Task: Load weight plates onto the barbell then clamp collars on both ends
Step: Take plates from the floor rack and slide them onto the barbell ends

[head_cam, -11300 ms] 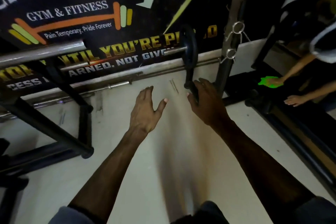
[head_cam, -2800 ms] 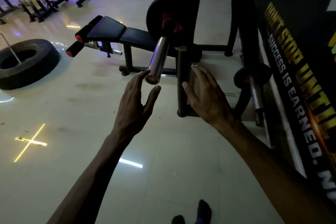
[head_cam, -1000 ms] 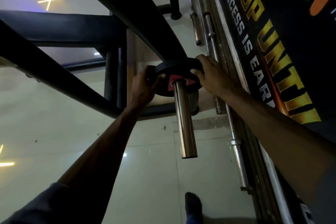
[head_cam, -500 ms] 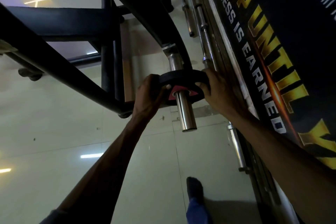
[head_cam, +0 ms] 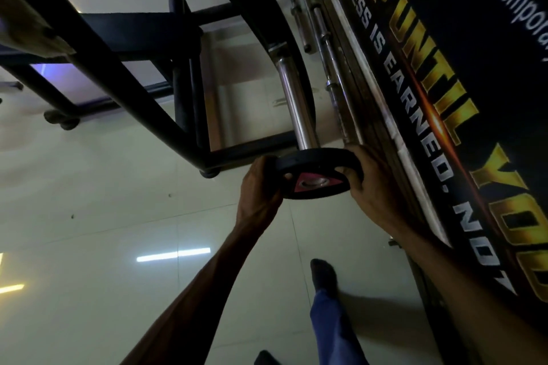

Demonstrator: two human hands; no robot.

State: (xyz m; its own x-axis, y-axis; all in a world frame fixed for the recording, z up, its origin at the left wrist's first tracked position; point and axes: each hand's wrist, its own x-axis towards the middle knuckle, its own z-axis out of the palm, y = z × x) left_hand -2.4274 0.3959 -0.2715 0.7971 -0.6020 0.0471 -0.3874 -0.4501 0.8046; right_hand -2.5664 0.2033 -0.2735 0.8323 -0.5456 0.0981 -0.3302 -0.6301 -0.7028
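A small black weight plate (head_cam: 318, 160) with a red hub sits at the very tip of the chrome barbell sleeve (head_cam: 295, 101). The sleeve's end just shows in the plate's hole. My left hand (head_cam: 261, 184) grips the plate's left rim. My right hand (head_cam: 372, 184) grips its right rim. The sleeve runs away from me toward the black rack (head_cam: 127, 74) that carries the bar. No collar is in view.
Spare bars (head_cam: 332, 47) lie on the floor along the wall banner (head_cam: 444, 98) at the right. The rack's black frame tubes cross the upper left. My socked foot (head_cam: 323, 274) and blue trouser leg stand on the pale tiled floor (head_cam: 103, 231).
Both hands have drawn the plate along the sleeve toward me, from deep on the bar to its very tip. The bare sleeve now shows behind the plate.
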